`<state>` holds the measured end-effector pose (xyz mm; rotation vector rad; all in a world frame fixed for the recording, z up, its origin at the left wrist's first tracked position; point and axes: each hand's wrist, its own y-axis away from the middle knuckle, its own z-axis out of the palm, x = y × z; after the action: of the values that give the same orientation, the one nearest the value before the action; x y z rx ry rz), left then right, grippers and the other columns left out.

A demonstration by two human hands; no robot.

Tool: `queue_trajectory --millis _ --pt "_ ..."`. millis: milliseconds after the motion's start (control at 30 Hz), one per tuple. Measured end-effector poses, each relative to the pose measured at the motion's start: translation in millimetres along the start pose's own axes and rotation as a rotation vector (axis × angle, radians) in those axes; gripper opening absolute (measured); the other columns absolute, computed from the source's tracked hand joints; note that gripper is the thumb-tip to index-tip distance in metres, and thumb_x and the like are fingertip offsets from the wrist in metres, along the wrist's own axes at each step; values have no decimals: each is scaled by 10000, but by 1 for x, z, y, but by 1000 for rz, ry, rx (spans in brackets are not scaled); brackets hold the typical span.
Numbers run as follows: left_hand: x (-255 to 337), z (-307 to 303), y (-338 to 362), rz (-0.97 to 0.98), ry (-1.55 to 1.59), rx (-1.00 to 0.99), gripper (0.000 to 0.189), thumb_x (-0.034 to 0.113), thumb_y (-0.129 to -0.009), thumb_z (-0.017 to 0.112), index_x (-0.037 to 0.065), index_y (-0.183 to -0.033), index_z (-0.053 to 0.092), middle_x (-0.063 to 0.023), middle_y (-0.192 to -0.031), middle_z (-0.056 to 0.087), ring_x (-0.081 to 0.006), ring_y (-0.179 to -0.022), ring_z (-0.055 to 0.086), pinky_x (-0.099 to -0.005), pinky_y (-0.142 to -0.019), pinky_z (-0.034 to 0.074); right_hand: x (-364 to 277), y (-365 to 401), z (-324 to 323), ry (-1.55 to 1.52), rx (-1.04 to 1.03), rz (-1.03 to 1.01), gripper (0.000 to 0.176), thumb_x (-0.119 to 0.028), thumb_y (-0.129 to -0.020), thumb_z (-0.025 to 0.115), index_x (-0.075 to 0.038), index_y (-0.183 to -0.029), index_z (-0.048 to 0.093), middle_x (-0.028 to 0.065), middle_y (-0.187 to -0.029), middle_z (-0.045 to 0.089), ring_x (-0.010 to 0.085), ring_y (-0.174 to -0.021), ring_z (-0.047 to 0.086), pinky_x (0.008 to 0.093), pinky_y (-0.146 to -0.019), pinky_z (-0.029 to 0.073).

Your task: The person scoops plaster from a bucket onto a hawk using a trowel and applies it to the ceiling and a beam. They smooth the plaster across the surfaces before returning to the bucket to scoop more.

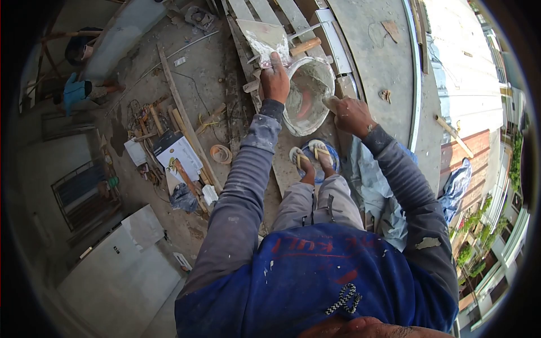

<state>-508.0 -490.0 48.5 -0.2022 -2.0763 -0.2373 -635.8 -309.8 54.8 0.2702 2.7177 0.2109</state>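
My left hand [275, 79] is closed on a flat, plaster-smeared plate [265, 38], thumb on top, beside the bucket's far left rim. Wet white plaster clings to the plate's lower part. A bucket [298, 128] of grey plaster, its rim crusted, stands between my hands; a reddish patch shows inside. At the bucket's right rim my right hand [353, 116] is closed, fingers curled. A small greyish, smeared end pokes out from it over the bucket; what it belongs to is hidden.
I stand on planks, sandals on a blue round lid [332, 152]. A wooden handle [305, 46] lies behind the bucket. Blue-grey sheeting [372, 174] hangs at right. Down left are a long plank [174, 96], a small tub [221, 154], scrap wood and another person [76, 93].
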Motion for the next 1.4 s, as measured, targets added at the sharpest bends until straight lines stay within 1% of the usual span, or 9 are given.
queue_trajectory --millis 67,300,500,633,700,800,1233,1300,1400 --pt "-6 6 1 4 -6 -7 659 545 -966 333 -42 -1035 623 -283 -981 638 -442 -979 589 -440 -769 463 2 -10 -5 81 -6 -9 144 -69 -735 557 -21 -858 613 170 -677 608 328 -675 641 418 -577 510" --pt "-6 9 6 124 90 50 606 498 -977 368 -48 -1063 617 -252 -997 652 -415 -978 605 -425 -774 469 13 -19 5 159 -10 -196 69 -83 -717 595 -26 -734 632 152 -657 632 306 -666 659 403 -583 518" --pt "-18 1 9 156 215 -83 481 383 -983 456 -61 -1118 582 -235 -1068 645 -368 -991 623 -392 -790 468 42 -31 -8 162 -71 -341 167 -39 -690 602 -61 -840 670 140 -679 634 308 -673 653 404 -591 519" --pt "-30 -1 12 101 291 -130 403 309 -981 491 -64 -1102 583 -210 -1055 654 -319 -963 638 -380 -789 471 60 -35 0 52 -118 -394 406 -9 -673 587 -90 -1064 660 151 -740 625 326 -742 639 424 -658 519" --pt "-35 -6 12 211 303 -149 419 308 -995 475 -91 -1098 554 -137 -1021 634 -168 -851 628 -309 -702 518 65 -36 4 12 -173 -386 461 -9 -660 582 -89 -1108 647 159 -757 631 340 -741 636 431 -667 518" --pt "-38 -11 11 251 186 -148 394 292 -991 487 -87 -1080 557 -120 -992 635 -159 -840 622 -309 -689 519 63 -35 8 -22 -297 -328 488 -28 -653 593 -78 -1138 629 179 -800 641 349 -770 640 439 -689 519" --pt "-32 -17 4 280 222 -126 345 262 -992 489 -71 -1041 565 -76 -932 633 -130 -778 589 -296 -641 496 75 -10 52 -509 -277 -266 590 -143 -669 674 -55 -1244 575 244 -865 634 400 -745 619 431 -707 505" --pt "-40 -20 3 151 227 -148 363 284 -974 518 -60 -1071 584 -149 -984 668 -220 -897 636 -343 -770 473 69 -5 55 -639 -307 -220 568 -151 -696 703 -24 -1233 571 251 -939 635 401 -802 627 412 -739 509" --pt "-35 -20 2 167 254 -74 383 298 -978 509 -66 -1075 579 -154 -1003 667 -217 -914 637 -342 -772 474 64 8 81 -780 -255 -174 556 -166 -728 718 -8 -1238 562 261 -990 631 387 -851 643 377 -775 510"
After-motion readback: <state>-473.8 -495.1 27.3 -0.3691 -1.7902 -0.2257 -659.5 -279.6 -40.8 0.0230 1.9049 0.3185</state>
